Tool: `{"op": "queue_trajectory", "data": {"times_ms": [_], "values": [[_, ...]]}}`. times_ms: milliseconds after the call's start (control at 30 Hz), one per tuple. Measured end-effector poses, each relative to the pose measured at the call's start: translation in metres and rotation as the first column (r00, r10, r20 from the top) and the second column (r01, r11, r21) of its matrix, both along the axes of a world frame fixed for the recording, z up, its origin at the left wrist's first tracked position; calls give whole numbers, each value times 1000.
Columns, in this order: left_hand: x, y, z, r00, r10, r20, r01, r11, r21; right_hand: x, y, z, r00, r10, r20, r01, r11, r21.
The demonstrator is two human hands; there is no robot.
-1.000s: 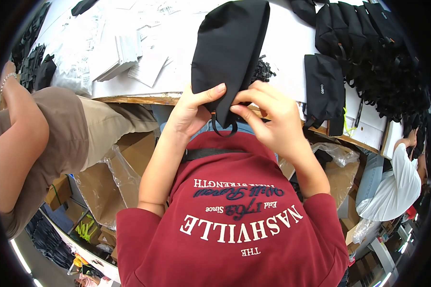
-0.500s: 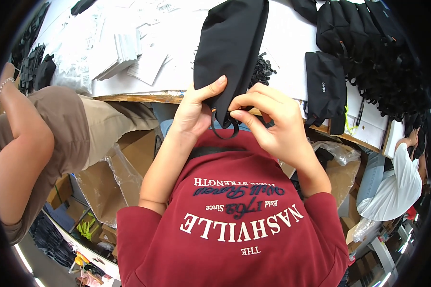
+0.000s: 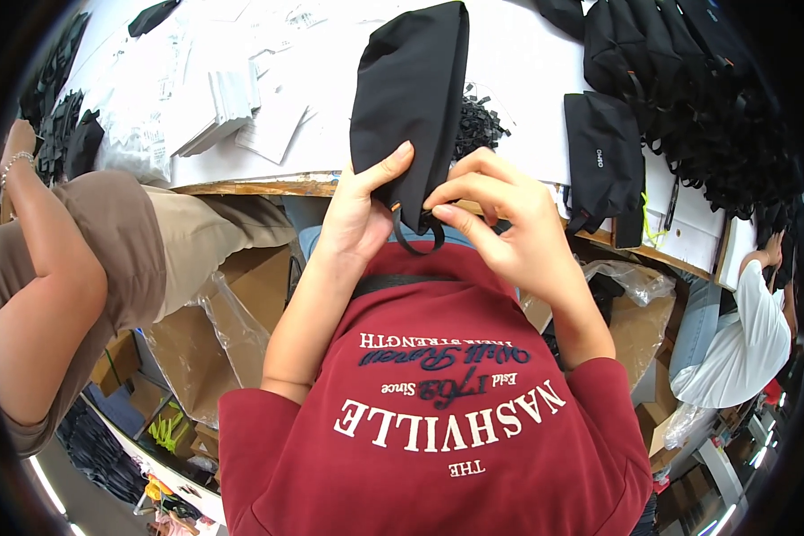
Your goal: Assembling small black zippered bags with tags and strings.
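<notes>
A black fabric pouch [image 3: 406, 94] stands tilted up in front of me, its lower end between my hands. My left hand [image 3: 359, 210] is closed round that lower end, thumb lying on the front face. At the corner near a thin black loop [image 3: 420, 248], my right hand [image 3: 500, 210] pinches with thumb and forefinger; whatever tiny part sits between the fingertips is too small to make out. A small orange tag shows beside the loop. Behind the pouch lies a heap of small black pieces [image 3: 481, 125] on the white table [image 3: 523, 67].
Another black pouch [image 3: 603, 156] lies at the table's right edge, near a large pile of black pouches [image 3: 706, 107]. Stacked white papers [image 3: 214, 116] and clear plastic bags [image 3: 138, 125] are at the left. Cardboard boxes [image 3: 183, 344] stand below. Co-workers are on both sides.
The pouch's upper end has tipped slightly left and lower, uncovering more of the heap behind it. Both hands keep nearly the same hold.
</notes>
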State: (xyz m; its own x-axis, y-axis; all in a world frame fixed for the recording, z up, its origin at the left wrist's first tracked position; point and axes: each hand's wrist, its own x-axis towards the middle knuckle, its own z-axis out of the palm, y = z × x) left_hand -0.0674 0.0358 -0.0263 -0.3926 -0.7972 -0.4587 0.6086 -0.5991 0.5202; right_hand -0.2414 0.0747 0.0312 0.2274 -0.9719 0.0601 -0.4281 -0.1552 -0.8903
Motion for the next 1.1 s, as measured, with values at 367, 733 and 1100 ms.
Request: {"op": "queue_trajectory", "data": {"times_ms": [367,733,1100], "values": [[-3,3,6,998,8,58,-9,1000,9,-2,2,-6,995,6,-98,-18,993,-120],[-7,-2,8,997,17,78,-18,1000,11,-1,0,-8,1000,18,-19,-20,991,-129],[-9,4,18,998,-31,55,33,999,-43,-14,-15,8,993,-117,1,117,987,-109]]}}
